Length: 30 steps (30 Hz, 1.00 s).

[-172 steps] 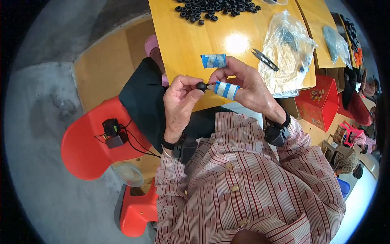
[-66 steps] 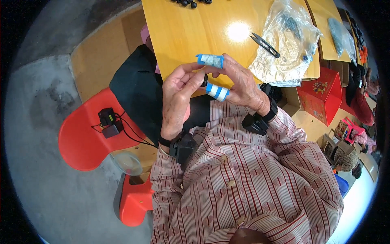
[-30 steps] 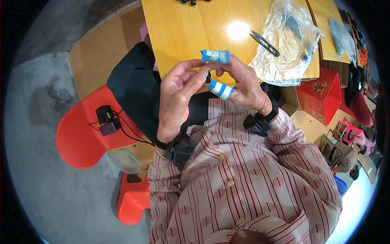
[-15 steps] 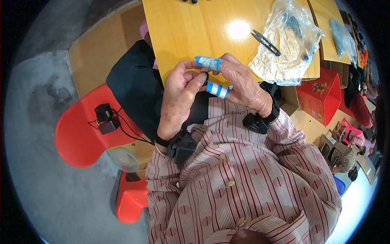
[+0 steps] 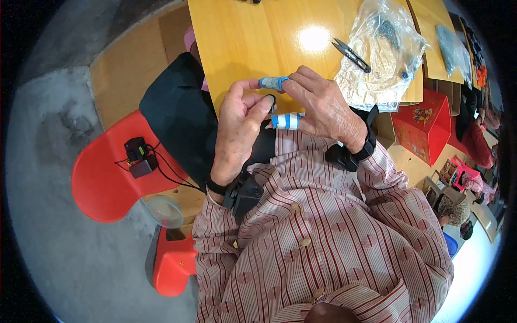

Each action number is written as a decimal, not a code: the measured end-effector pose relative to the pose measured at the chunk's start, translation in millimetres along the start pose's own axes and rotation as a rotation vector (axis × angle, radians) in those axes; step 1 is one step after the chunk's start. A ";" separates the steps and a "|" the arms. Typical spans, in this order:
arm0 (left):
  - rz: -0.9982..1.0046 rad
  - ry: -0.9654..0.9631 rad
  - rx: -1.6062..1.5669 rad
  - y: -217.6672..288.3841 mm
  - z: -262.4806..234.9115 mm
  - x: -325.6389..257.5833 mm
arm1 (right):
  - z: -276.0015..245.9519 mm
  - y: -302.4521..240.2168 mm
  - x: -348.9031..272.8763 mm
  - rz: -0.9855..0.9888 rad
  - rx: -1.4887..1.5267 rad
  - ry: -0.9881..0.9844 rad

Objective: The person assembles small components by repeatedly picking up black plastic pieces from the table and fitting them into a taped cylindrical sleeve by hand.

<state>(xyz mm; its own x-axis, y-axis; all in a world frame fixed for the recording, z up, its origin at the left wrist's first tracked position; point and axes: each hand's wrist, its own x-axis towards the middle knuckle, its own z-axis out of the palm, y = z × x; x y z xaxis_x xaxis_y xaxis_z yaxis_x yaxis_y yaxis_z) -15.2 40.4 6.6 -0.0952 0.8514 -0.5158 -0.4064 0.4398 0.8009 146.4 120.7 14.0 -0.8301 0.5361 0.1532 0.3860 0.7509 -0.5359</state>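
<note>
My left hand is raised over the near edge of the table, its thumb pressing on a small black ring-like piece. What backs the piece is hidden behind the thumb. Facing it, my right hand has its thumb stretched out below the black piece, apart from its bent fingers. Nothing shows in its grasp. Blue-and-white tape wraps the right thumb. A second taped finger bridges the two hands at the top; whose finger it is, I cannot tell for certain.
On the wooden table lie black thread snips beside a clear plastic bag with dark contents. A red box stands at the right. Red chairs are at the left, one bearing black devices with cables.
My right hand has turned slightly and shifted a little to the right. Its taped thumb has dropped away from the black piece, which stays under my left thumb.
</note>
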 end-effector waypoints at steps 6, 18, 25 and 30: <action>0.016 0.053 0.049 -2.9 2.5 1.9 | -3.0 -6.6 3.8 0.014 -0.059 -0.038; 0.049 0.072 0.107 -8.7 6.9 0.5 | 0.6 -3.7 -0.5 0.028 0.095 -0.074; 0.004 0.033 -0.012 -4.5 6.4 -0.4 | 6.3 -1.1 -3.0 0.044 0.245 -0.056; -0.014 -0.005 -0.101 0.3 3.0 -1.6 | 8.7 -1.0 -2.8 0.099 0.360 -0.057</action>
<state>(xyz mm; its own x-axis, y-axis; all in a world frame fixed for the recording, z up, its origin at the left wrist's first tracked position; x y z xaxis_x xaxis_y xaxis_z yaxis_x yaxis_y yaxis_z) -12.4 40.0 8.6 -0.0845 0.8466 -0.5255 -0.4972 0.4212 0.7585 144.8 115.1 6.8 -0.8209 0.5693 0.0450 0.3078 0.5074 -0.8049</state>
